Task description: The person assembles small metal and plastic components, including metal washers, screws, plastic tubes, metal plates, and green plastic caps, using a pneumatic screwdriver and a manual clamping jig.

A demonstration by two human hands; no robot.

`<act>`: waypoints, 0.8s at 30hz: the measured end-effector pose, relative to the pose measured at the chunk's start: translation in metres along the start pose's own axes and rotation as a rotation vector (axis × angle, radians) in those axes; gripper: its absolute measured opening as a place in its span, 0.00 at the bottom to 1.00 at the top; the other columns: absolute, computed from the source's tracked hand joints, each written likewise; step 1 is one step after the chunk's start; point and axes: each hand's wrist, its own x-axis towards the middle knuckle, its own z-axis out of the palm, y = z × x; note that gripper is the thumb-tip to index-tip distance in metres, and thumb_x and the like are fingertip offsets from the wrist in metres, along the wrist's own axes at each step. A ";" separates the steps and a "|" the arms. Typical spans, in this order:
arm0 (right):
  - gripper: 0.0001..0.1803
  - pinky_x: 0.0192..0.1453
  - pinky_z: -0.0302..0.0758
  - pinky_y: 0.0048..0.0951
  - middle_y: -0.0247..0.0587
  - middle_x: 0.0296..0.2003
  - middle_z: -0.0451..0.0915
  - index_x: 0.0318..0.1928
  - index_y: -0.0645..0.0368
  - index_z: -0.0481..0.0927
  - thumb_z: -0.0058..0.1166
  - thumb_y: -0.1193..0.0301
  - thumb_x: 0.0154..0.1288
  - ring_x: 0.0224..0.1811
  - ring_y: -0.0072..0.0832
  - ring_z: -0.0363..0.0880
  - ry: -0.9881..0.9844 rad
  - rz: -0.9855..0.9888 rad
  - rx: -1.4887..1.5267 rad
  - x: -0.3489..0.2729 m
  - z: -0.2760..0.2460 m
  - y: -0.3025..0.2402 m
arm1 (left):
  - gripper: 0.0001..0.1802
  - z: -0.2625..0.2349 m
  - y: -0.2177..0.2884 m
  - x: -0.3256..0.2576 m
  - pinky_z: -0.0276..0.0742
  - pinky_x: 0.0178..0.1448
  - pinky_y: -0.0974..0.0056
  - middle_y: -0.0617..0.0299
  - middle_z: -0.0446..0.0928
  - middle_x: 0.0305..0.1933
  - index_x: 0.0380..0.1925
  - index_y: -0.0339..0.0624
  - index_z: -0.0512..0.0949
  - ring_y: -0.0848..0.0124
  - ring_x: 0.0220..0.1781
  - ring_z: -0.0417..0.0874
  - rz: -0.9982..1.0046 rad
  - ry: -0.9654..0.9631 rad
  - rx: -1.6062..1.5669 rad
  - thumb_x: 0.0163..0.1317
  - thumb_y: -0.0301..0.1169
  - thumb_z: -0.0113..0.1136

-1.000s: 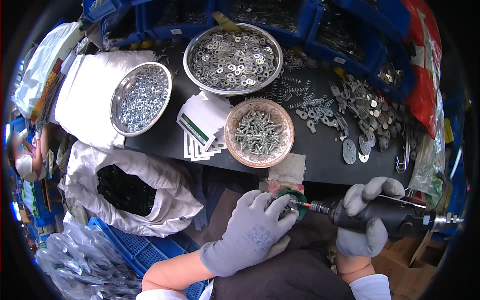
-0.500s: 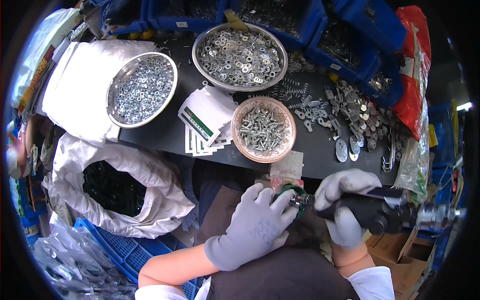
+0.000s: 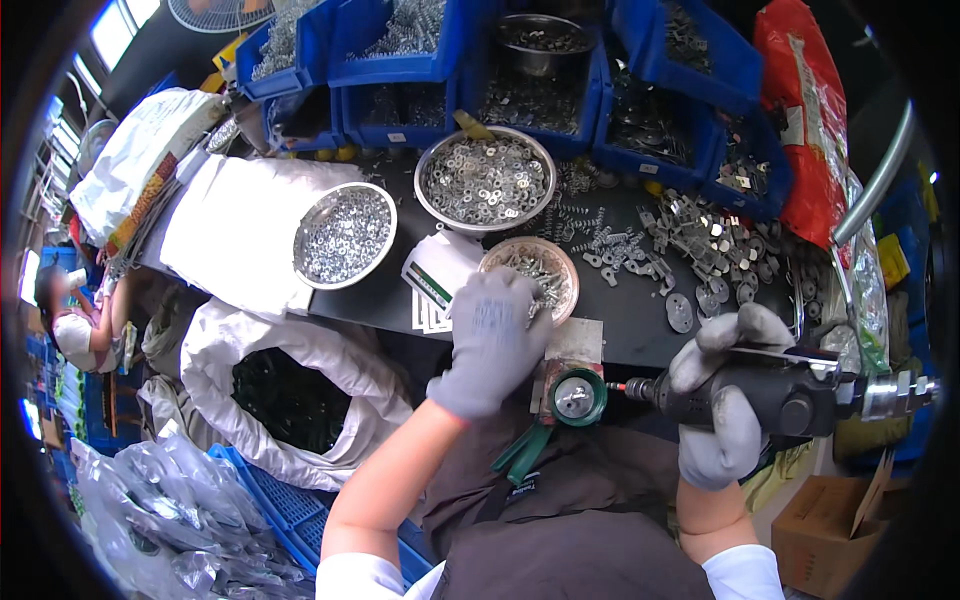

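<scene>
My gloved left hand [image 3: 492, 345] reaches over the patterned bowl [image 3: 568, 302] of screws [image 3: 540, 268]. Its fingertips point down at the near left of the bowl, hidden by the back of the hand. In my gloved right hand [image 3: 722, 400] is a black power screwdriver [image 3: 790, 408], lying sideways with its bit [image 3: 625, 386] pointing left. Just left of that bit, a green part with a strap [image 3: 524, 455] rests at the table's front edge. A round metal disc [image 3: 575, 398] sits inside its ring. The bit's tip is close to the ring.
Steel bowls of washers [image 3: 487, 185] and nuts [image 3: 345, 237] stand behind and left. Loose springs and metal plates [image 3: 720, 245] cover the table's right. Blue bins [image 3: 530, 105] line the back. A white sack [image 3: 365, 440] holds dark parts. Another person [image 3: 85, 325] is far left.
My left hand has left the green part and moved up to the screw bowl. The screwdriver's bit has come away from the green part, rightward. The view has tilted up.
</scene>
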 end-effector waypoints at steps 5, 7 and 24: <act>0.35 0.40 0.79 0.32 0.48 0.47 0.76 0.67 0.63 0.64 0.60 0.69 0.62 0.35 0.28 0.80 0.066 0.016 -0.011 -0.011 -0.015 -0.006 | 0.12 0.021 -0.007 0.028 0.76 0.45 0.48 0.53 0.81 0.41 0.31 0.45 0.85 0.51 0.46 0.81 -0.090 -0.060 0.306 0.51 0.39 0.67; 0.35 0.40 0.82 0.33 0.49 0.47 0.76 0.67 0.60 0.63 0.61 0.77 0.61 0.35 0.29 0.80 0.097 -0.022 0.102 -0.012 -0.021 -0.007 | 0.10 0.024 -0.009 0.028 0.77 0.45 0.49 0.54 0.82 0.40 0.29 0.45 0.85 0.51 0.43 0.81 -0.076 0.012 0.212 0.49 0.37 0.68; 0.41 0.36 0.78 0.34 0.39 0.45 0.77 0.70 0.54 0.68 0.72 0.63 0.57 0.30 0.30 0.80 0.197 -0.132 0.268 0.010 -0.007 -0.039 | 0.09 -0.028 0.059 -0.040 0.81 0.55 0.68 0.58 0.84 0.46 0.43 0.34 0.79 0.76 0.47 0.83 -0.380 -0.183 -1.328 0.64 0.15 0.60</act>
